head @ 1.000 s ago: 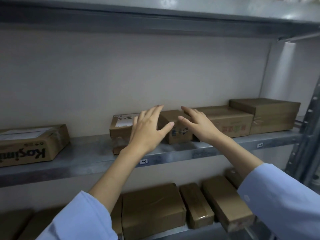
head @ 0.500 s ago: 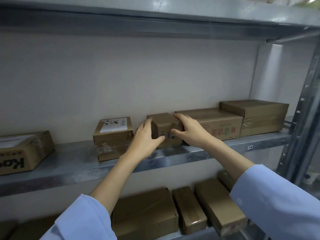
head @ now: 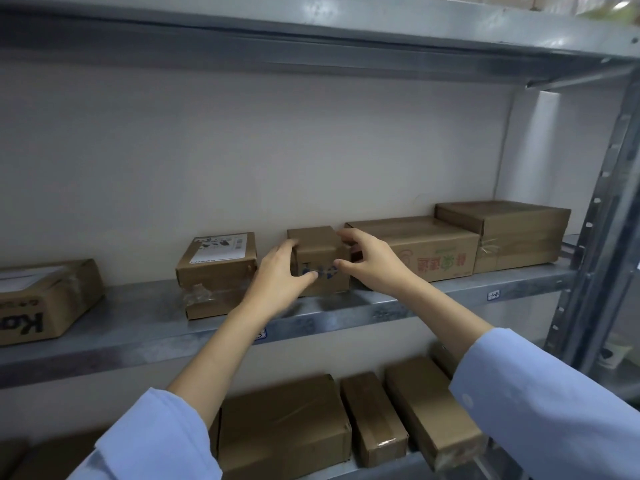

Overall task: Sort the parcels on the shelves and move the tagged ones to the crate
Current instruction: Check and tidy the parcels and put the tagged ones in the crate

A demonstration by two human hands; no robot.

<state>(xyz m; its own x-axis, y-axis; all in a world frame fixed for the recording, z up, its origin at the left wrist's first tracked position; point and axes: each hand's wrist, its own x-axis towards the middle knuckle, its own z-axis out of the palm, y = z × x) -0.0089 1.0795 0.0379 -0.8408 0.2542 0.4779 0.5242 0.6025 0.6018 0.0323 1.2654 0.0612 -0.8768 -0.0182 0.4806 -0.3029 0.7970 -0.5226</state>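
In 1 second the left hand (head: 277,275) and right hand (head: 370,261) closed in and now grip the small parcel (head: 318,251), midway along the shelf (head: 346,317). It looks ready to lift for a tag check.

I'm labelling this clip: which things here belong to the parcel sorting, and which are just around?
In the job: left hand, right hand, the small brown cardboard box they grip, white-labelled brown cardboard box, grey metal shelf.
Just around: pale wall, perforated grey metal upright.
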